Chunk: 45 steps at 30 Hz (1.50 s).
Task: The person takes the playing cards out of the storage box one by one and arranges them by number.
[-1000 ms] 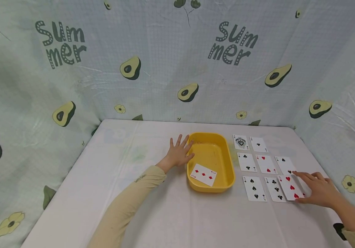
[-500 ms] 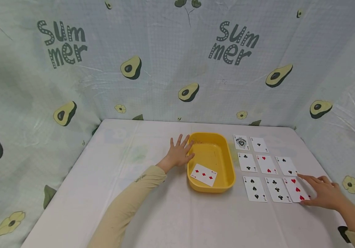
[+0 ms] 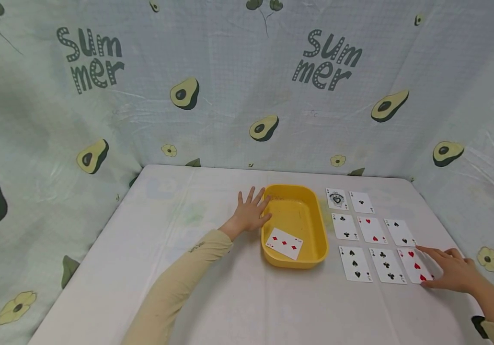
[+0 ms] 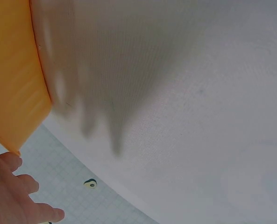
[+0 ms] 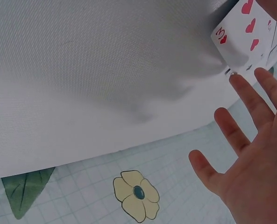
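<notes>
My left hand [image 3: 248,214] rests on the left rim of a yellow plastic tub [image 3: 321,225], its fingers spread. Inside the tub, near its front end, lies a three of diamonds [image 3: 284,243]. On the right of the table, the three of hearts [image 3: 414,266] lies face up, ending the front row of cards. My right hand [image 3: 453,270] is at its right side, thumb by the lower right corner and index finger by the upper one. Seen from the right wrist, the fingers [image 5: 250,100] are extended and spread beside the three of hearts' edge.
Left of the three of hearts are the three of clubs [image 3: 387,266] and three of spades [image 3: 355,264]. Several twos, including the two of hearts [image 3: 372,230], form the row behind. Two aces, one the ace of clubs [image 3: 361,202], lie at the back. Patterned fabric surrounds the table.
My right hand has slid the three of hearts rightward off the three of clubs, so they now lie side by side. My left hand stays on the tub.
</notes>
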Available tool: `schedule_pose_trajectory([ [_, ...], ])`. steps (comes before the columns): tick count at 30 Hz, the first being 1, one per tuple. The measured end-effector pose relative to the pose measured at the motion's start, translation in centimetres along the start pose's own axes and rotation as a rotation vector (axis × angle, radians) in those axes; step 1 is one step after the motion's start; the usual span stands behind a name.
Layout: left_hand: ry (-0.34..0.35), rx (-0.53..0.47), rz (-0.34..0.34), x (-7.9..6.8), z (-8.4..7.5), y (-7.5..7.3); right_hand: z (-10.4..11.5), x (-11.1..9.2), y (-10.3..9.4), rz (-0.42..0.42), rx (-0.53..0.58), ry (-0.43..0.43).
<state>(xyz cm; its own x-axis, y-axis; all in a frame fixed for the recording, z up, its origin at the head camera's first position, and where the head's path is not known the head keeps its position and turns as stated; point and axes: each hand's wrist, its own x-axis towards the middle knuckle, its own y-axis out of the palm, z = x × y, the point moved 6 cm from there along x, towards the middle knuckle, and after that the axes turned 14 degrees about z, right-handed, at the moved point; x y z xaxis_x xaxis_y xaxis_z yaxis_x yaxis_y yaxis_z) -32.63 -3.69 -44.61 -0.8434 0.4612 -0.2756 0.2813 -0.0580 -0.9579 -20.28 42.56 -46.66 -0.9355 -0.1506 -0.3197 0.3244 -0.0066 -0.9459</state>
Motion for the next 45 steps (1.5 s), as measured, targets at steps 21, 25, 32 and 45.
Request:
schedule_pose_trajectory([
  [21,0.006,0.007,-0.014,-0.1,-0.2,0.0,-0.8,0.1,0.4,0.03,0.017,0.025],
  [25,0.013,0.022,-0.032,1.3,0.5,1.0,-0.6,0.0,0.2,0.029,0.023,0.02],
  [32,0.014,0.03,-0.018,-0.4,-0.2,-0.4,0.8,0.5,-1.0,-0.006,-0.006,-0.001],
  [45,0.015,0.01,-0.005,-0.2,-0.1,-0.3,8.4,2.3,-4.4,-0.186,-0.083,-0.183],
])
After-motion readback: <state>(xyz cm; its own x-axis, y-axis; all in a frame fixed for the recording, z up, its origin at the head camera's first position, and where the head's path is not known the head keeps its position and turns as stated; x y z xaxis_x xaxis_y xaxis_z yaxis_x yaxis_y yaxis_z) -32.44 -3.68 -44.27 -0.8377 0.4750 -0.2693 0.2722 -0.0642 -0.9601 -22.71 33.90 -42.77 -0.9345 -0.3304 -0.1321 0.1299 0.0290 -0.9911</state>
